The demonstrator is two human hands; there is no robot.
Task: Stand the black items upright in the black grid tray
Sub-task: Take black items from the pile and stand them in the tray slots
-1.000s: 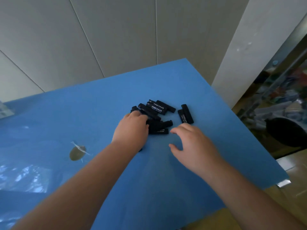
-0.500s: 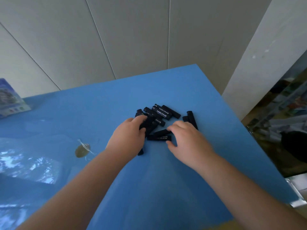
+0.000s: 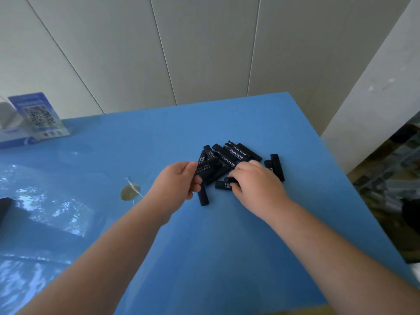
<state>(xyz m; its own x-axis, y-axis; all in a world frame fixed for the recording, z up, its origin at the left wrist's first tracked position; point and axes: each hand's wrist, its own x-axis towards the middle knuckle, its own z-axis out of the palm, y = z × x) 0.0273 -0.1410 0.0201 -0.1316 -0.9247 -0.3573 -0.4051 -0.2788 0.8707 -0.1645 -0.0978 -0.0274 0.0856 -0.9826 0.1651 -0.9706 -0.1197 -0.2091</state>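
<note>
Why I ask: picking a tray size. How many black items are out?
11 black items visible: two at the right, one sticking out below the left hand, one under the right hand, seven heaped between and beyond them. Others may be hidden.

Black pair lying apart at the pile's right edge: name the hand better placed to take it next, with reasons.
Right. The right hand lies beside that black pair, though it pinches a printed black stick. The left hand, gripping another stick, sits across the pile.
</note>
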